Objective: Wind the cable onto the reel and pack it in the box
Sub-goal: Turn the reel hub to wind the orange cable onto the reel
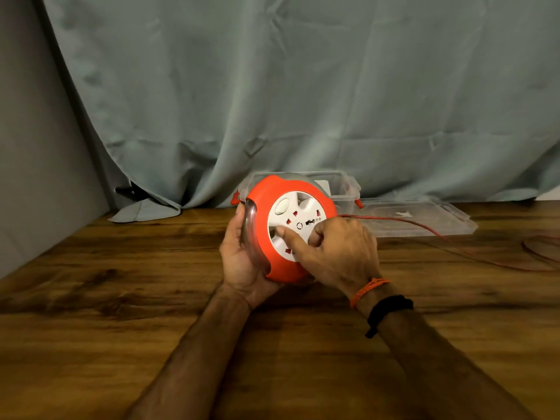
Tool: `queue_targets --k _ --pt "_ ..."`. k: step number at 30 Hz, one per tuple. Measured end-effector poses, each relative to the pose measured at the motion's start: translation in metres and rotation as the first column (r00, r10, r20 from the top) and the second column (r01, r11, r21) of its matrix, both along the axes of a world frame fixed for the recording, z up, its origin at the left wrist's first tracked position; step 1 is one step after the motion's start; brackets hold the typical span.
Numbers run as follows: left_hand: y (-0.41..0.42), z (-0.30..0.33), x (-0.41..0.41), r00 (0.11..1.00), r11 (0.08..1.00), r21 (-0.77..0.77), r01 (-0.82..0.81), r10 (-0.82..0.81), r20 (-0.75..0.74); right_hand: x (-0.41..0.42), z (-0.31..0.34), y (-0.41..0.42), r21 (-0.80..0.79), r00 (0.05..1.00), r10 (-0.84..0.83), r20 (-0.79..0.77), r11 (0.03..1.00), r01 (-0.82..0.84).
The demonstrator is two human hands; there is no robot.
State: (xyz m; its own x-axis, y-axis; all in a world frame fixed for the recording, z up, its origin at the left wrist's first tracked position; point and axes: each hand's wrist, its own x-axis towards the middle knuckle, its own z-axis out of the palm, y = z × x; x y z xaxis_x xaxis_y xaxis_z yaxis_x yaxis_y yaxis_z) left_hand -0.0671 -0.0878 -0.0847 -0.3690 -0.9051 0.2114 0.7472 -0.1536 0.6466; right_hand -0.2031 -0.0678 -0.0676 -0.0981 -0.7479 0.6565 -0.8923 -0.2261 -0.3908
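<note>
The extension cord reel [291,230], an orange housing with a white socket face, is held tilted above the wooden table [121,298], in front of the box. The left hand [242,253] grasps the reel from its left side, palm and curled fingers cupping the clear rim. The right hand [336,250] rests on the white face: the index finger is extended into a recess of the rotating disc, the remaining fingers are curled, and nothing is clamped in it.

The red cable [424,227] leaves the right side of the reel and runs across the table to loose loops near the right edge of the view. Winding is therefore judged incomplete; how much cable is already inside the housing cannot be told.

The clear plastic box [345,186] stands open behind the reel, against the curtain [272,86]. Its lid [424,219] lies flat on the table just to the right of it.

Remaining steps, as judged: wind in the loose cable, place the reel in the box, fit the lid.
</note>
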Motion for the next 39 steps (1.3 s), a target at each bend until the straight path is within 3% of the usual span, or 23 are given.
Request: queue_targets --k 5,8,12,20,24,29,33,36,39 --pt "-0.002 -0.002 0.001 1.000 1.000 -0.028 -0.008 0.008 -0.013 -0.022 0.014 0.003 -0.133 0.980 0.187 -0.073 0.972 -0.195" --pt "0.001 -0.001 -0.001 0.999 0.999 -0.031 0.012 -0.013 -0.035 -0.032 0.018 0.003 -0.058 0.948 0.248 -0.198 0.963 -0.264" --pt "0.008 0.002 -0.003 0.998 0.999 -0.014 0.038 -0.038 -0.048 -0.031 0.012 0.003 -0.030 0.929 0.196 -0.315 0.976 -0.216" --pt "0.007 0.002 -0.001 0.992 0.992 -0.030 0.122 -0.122 0.020 -0.030 0.005 -0.001 -0.037 0.935 0.160 -0.318 0.983 -0.181" --pt "0.007 0.002 -0.004 0.998 0.998 -0.014 0.061 -0.061 0.004 -0.029 0.004 0.002 -0.083 0.948 0.050 -0.316 0.993 -0.080" --pt "0.006 0.002 -0.005 0.998 0.999 -0.016 -0.040 0.041 0.052 -0.017 0.010 0.013 0.027 0.972 -0.058 -0.226 0.997 0.066" --pt "0.007 0.003 -0.007 0.993 0.994 -0.020 -0.106 0.106 0.044 -0.004 0.007 0.008 0.081 0.992 -0.124 0.030 0.989 0.121" --pt "0.010 0.004 -0.008 0.995 0.996 0.001 -0.084 0.084 0.060 0.003 0.004 0.005 0.114 0.983 -0.084 0.165 0.991 0.066" --pt "0.008 0.004 -0.005 0.997 0.997 0.022 -0.078 0.077 0.030 -0.002 0.007 0.006 0.082 0.987 0.000 0.161 0.997 -0.014"
